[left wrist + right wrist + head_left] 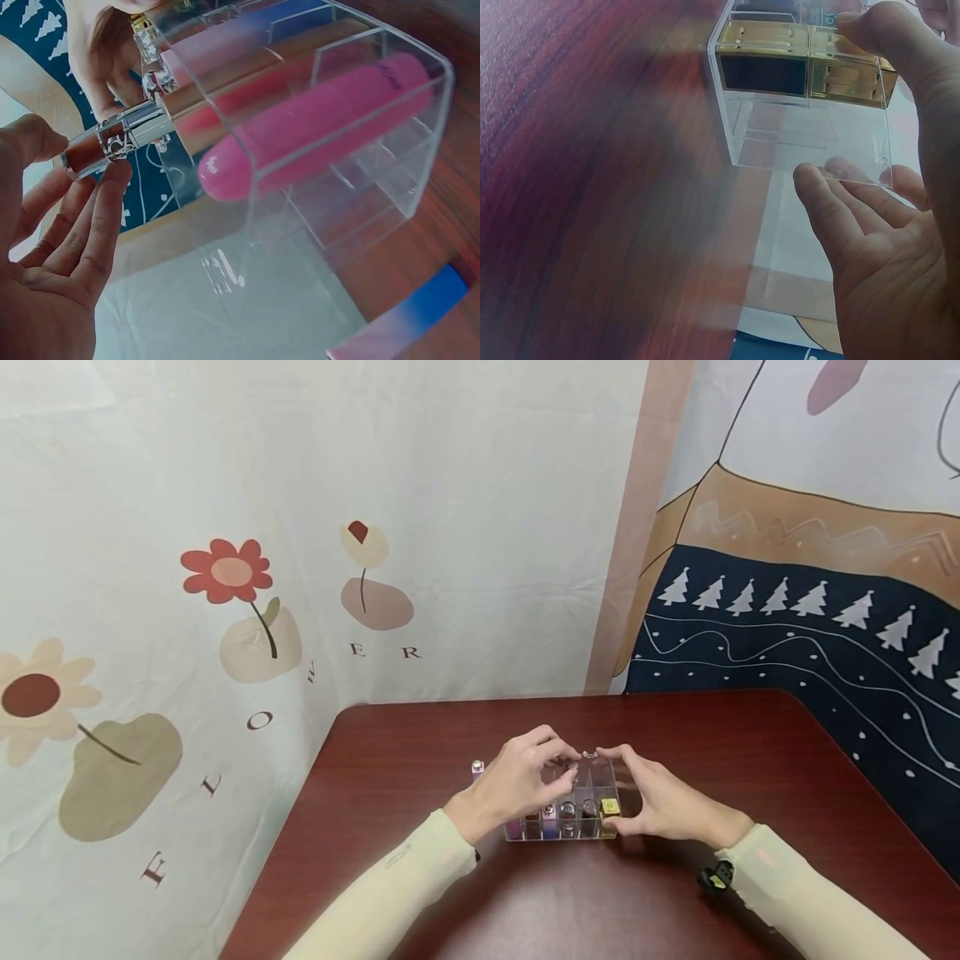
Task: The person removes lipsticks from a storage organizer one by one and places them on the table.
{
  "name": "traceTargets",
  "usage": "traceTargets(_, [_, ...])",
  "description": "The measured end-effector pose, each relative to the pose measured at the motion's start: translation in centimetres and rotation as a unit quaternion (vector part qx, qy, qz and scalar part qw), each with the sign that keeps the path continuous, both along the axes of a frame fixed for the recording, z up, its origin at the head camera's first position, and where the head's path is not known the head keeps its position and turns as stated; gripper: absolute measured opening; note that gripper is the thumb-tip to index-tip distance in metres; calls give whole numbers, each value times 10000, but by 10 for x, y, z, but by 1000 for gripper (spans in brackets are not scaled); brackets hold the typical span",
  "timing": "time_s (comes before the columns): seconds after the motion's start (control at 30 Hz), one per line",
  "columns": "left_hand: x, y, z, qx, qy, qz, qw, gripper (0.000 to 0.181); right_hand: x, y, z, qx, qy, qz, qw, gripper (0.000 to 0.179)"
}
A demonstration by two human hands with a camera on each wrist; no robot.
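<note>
A clear acrylic lipstick organizer (602, 772) with divided compartments stands on the table, lipsticks filling its front row. My left hand (513, 781) is over it, thumb and fingertips pinching a lipstick (90, 150) with a clear, brown-tinted end and a silver band. That lipstick's silver part is right at the organizer's top opening in the left wrist view. A bright pink tube (315, 127) sits in the nearest end compartment. On the other side, my right hand (667, 797) grips the organizer, thumb by a gold-and-black lipstick (847, 71) and fingertips at the back wall.
To the organizer's left stands a separate pink-and-blue lipstick (412, 311), its top (477, 767) showing past my left hand. The dark red table (420, 735) reaches back to a wall cloth (487, 527) printed with flowers. A navy cloth with white trees (750, 643) hangs at the right.
</note>
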State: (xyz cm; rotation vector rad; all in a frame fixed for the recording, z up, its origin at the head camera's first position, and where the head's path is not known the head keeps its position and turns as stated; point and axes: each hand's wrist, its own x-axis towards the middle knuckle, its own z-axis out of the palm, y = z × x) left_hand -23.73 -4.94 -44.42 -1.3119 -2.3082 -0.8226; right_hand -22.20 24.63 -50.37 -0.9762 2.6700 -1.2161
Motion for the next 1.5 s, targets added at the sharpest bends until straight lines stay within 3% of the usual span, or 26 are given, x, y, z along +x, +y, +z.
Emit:
traceTargets(0.63, [4,-39,-4,292,-274,133,9991,17,2,-2,2,85,-31,-157,9998,101])
traceTargets(1.07, [3,-57,-9,503,-22,272,9984,19,1,-2,0,115,27,-150,9998,101])
traceTargets(1.33, [2,-74,-12,716,323,295,9965,21,1,-2,-1,116,55,-129,9998,100])
traceTargets(1.5, [4,-83,-12,785,240,385,9959,20,1,-1,-2,41,209,-85,9997,98])
